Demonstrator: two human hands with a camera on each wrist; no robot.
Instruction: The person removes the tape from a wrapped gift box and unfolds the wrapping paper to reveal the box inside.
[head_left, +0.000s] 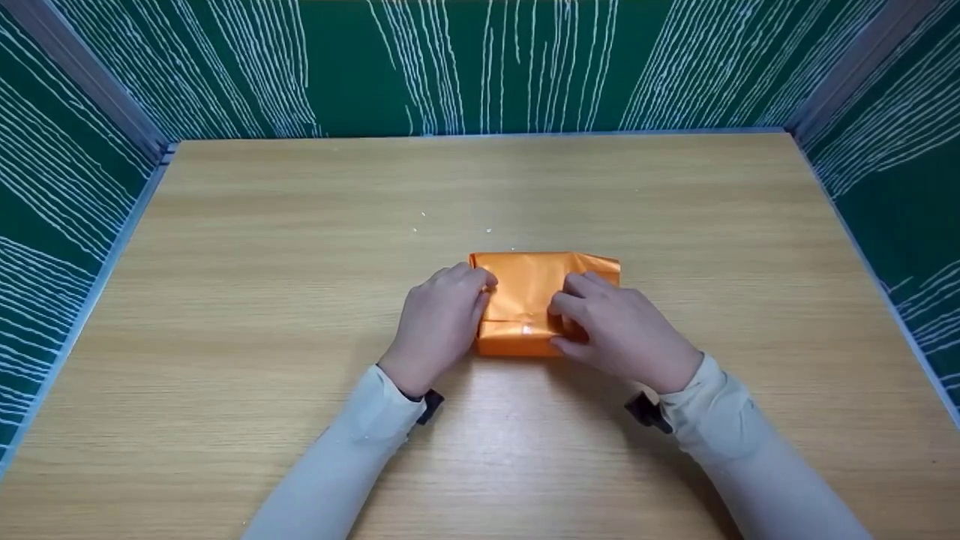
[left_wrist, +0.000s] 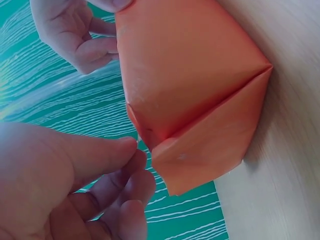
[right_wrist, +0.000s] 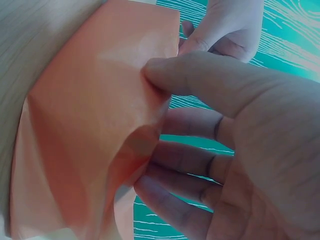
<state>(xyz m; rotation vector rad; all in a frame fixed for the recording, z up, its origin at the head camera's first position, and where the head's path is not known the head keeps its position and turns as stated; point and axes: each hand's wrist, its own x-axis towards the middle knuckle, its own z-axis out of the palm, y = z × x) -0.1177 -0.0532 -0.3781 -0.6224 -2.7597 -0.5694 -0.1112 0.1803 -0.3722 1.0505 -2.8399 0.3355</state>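
A box-shaped parcel in shiny orange wrapping paper [head_left: 523, 281] lies on the table, its top seam running across near the front edge. At its left end is my left hand [head_left: 442, 315]. In the left wrist view the thumb and forefinger of that hand [left_wrist: 112, 170] pinch a tiny clear sliver, like tape, right by the folded end flap [left_wrist: 210, 145]. My right hand [head_left: 619, 326] grips the parcel's right end. Its thumb [right_wrist: 165, 75] presses on the orange paper [right_wrist: 95, 90], while the other fingers curl against the loose, creased end fold.
The parcel rests on a light wood table [head_left: 285, 262]. A few small white scraps [head_left: 489, 230] lie beyond the parcel. Green walls with white lines [head_left: 525, 67] enclose the back and sides, with blue tape [head_left: 112, 262] along the table's edges.
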